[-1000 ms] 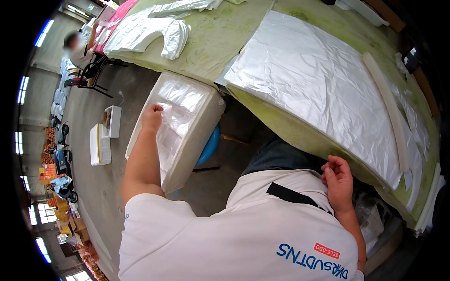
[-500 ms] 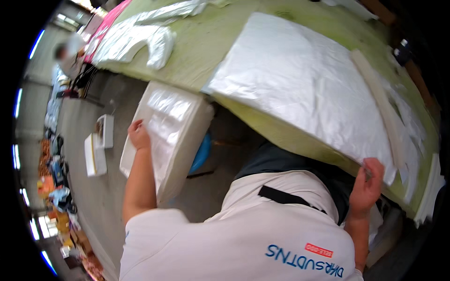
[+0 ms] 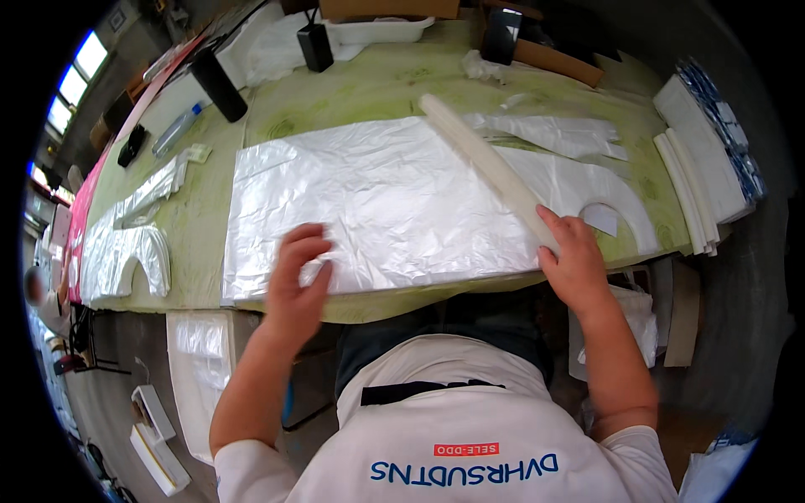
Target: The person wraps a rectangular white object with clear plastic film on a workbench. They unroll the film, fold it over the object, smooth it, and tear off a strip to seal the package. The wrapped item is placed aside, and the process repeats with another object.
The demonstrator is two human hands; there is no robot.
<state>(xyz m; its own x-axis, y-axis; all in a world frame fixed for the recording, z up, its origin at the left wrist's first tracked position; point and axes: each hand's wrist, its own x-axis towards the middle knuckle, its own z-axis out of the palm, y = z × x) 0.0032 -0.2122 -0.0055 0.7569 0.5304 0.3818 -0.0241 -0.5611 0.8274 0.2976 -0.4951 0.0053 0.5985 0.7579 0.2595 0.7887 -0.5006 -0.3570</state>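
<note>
A wide sheet of shiny, clear plastic film (image 3: pixel 360 180), wrinkled, lies along the near side of a table with a green cover (image 3: pixel 344 101). Across it slants a long pale stick (image 3: pixel 482 159) with a rounded far end. My right hand (image 3: pixel 577 260) grips the stick's near end, thumb and fingers around it. Slightly blurred, my left hand (image 3: pixel 298 281) hovers at the film's front edge, fingers apart and holding nothing. To the right, a film piece with a curved cut-out (image 3: pixel 616 184) lies partly under the stick.
More cut film (image 3: pixel 151 260) lies at the table's left. Farther back stand a black cylinder (image 3: pixel 220 88), a clear bottle (image 3: pixel 174 132) and a black box (image 3: pixel 315 46). Pale rolls (image 3: pixel 683 189) lie at the right edge. Below the table's left side is a white bin (image 3: pixel 180 344).
My view has swung to face the table squarely. My left hand has moved from beside the bin to over the film. My right hand has come onto the stick's near end.
</note>
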